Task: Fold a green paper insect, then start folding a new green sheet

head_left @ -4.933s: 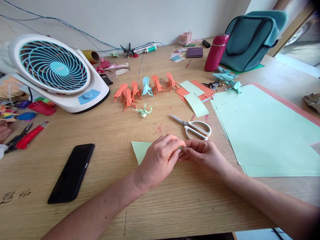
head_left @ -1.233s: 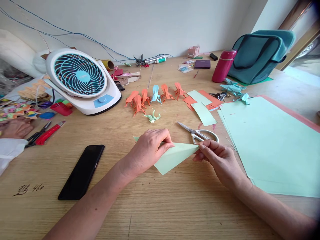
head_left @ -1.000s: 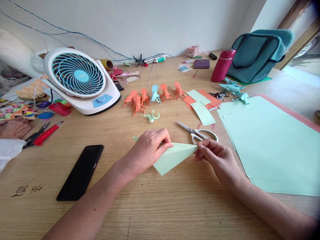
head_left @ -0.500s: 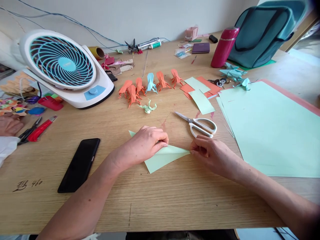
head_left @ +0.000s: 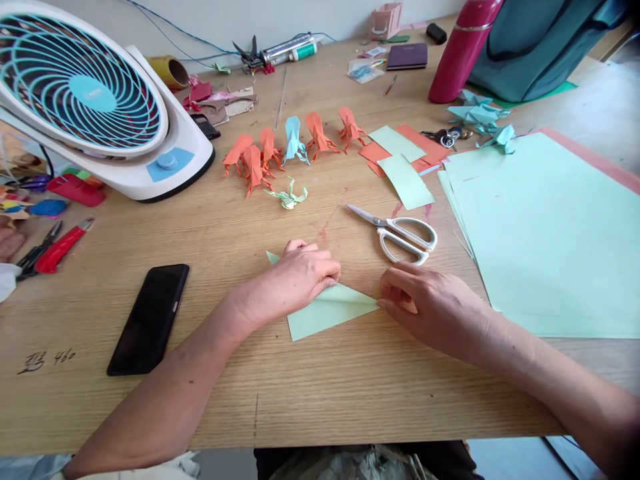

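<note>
A pale green sheet of origami paper (head_left: 320,313), partly folded to a point at its right end, lies on the wooden table in front of me. My left hand (head_left: 307,277) covers its upper middle, fingers curled and thumb pressing on the paper. At the right tip, my right hand (head_left: 425,303) pinches the paper between thumb and forefinger. White-handled scissors (head_left: 400,233) rest just beyond my right hand, blades pointing left. Farther back stand several folded orange paper figures (head_left: 253,163), a blue one (head_left: 294,140) and a small pale green one (head_left: 289,195).
Large green sheets (head_left: 545,233) lie at right, small paper strips (head_left: 405,180) behind the scissors. A black phone (head_left: 149,320) lies left of my forearm. A fan (head_left: 100,107) stands back left, a pink bottle (head_left: 463,53) back right. Another person's hand (head_left: 10,240) shows at the left edge.
My view has shifted slightly, so the table's things sit higher in the picture. Both hands stay on the green paper in nearly the same pose.
</note>
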Demonstrator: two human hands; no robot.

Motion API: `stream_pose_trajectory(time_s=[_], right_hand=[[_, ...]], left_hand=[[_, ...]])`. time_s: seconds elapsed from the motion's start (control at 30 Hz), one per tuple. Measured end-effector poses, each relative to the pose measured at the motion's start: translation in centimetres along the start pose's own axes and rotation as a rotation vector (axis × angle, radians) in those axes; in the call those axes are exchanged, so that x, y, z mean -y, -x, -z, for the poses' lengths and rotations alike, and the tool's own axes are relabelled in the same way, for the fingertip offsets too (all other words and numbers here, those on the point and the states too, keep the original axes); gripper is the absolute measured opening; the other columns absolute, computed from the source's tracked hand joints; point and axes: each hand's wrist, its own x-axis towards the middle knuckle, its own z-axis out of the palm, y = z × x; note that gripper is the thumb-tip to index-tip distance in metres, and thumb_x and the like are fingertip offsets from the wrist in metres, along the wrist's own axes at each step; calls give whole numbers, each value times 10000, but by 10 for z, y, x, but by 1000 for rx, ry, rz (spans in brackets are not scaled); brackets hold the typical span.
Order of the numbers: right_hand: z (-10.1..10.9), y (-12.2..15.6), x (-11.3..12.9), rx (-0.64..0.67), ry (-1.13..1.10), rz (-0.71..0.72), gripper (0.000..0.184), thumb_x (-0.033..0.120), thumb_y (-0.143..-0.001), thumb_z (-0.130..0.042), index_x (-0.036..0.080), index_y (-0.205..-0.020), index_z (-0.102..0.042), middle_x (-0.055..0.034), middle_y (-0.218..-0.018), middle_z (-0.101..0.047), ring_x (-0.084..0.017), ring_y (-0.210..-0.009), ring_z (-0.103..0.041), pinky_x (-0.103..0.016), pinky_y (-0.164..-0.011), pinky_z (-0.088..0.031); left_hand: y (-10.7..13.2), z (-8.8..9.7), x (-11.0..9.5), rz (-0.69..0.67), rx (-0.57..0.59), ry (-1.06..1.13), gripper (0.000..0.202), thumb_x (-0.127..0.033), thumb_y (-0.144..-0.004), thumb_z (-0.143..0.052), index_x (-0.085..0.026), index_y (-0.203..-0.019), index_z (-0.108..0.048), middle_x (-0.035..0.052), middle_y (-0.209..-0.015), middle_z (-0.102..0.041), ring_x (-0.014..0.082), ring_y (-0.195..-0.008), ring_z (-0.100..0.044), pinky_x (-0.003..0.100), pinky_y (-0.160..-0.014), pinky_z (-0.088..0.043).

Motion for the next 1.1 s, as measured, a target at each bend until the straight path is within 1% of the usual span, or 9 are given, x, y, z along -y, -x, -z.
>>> stream_pose_trajectory(time_s=[0.1,0.2,0.23,0.3,0.37,0.5,0.6,0.87,1.1], right_hand=[[-2,2,4,-94,27,232,185,145,-973,-469,166,-886,-631,-44,-850,-591,-153,-731,-552,-284,-664,-436],[-9,8,9,-133,148,426,271,80,-971,-414,141,-855,-652,-71,-836,-601,-159,-681,-540,-307,-642,-465],[-13,11,11,-140,203,468,283,55,-961,-403,128,-858,-657,-90,-855,-616,-169,-682,-543,-322,-643,-480],[-18,21,12,-158,278,525,294,33,-946,-389,83,-942,-678,-131,-895,-644,-196,-706,-562,-349,-636,-509],[-22,33,11,-159,291,563,307,16,-932,-384,43,-1001,-682,-177,-980,-672,-219,-755,-594,-361,-639,-537],[-24,51,2,-254,288,601,310,17,-923,-413,-7,-1102,-665,-260,-1196,-659,-272,-885,-636,-390,-665,-569],[-23,54,-4,-268,319,628,298,27,-914,-446,-12,-1107,-669,-294,-1260,-641,-307,-918,-652,-414,-651,-577],[-17,47,-3,-264,340,599,324,5,-906,-425,-6,-1066,-707,-286,-1249,-671,-278,-848,-665,-394,-608,-594],[-16,45,-4,-221,318,558,365,24,-928,-396,-28,-1126,-698,-262,-1260,-675,-274,-858,-627,-379,-602,-606]], left_hand=[[0,-2,0,-6,-30,-4,170,-194,-992,-519,-186,-842,-597,-6,-843,-621,172,-874,-551,353,-879,-322],[0,-3,0,-17,-47,16,140,-194,-996,-515,-192,-874,-586,-10,-854,-616,172,-882,-552,354,-886,-328],[0,-4,0,-19,-50,29,139,-194,-997,-513,-193,-877,-582,-12,-856,-613,172,-888,-551,355,-893,-330],[-1,-4,1,-15,-52,58,135,-190,-997,-513,-194,-877,-575,-12,-872,-608,174,-904,-549,354,-899,-337],[-2,-5,2,-8,-55,87,129,-187,-994,-517,-193,-877,-568,-8,-900,-604,175,-921,-544,345,-892,-348],[-3,-7,4,-1,-61,137,119,-180,-990,-525,-193,-877,-561,-3,-932,-592,176,-938,-536,338,-884,-358],[-2,-8,4,10,-59,152,119,-172,-990,-518,-192,-878,-555,1,-926,-586,178,-926,-531,342,-877,-362],[-3,-5,3,-1,-67,182,141,-142,-984,-490,-190,-868,-555,9,-926,-579,178,-928,-538,342,-882,-375],[-2,-3,5,4,-64,165,137,-163,-989,-490,-190,-878,-565,10,-929,-592,177,-920,-552,343,-863,-398]])
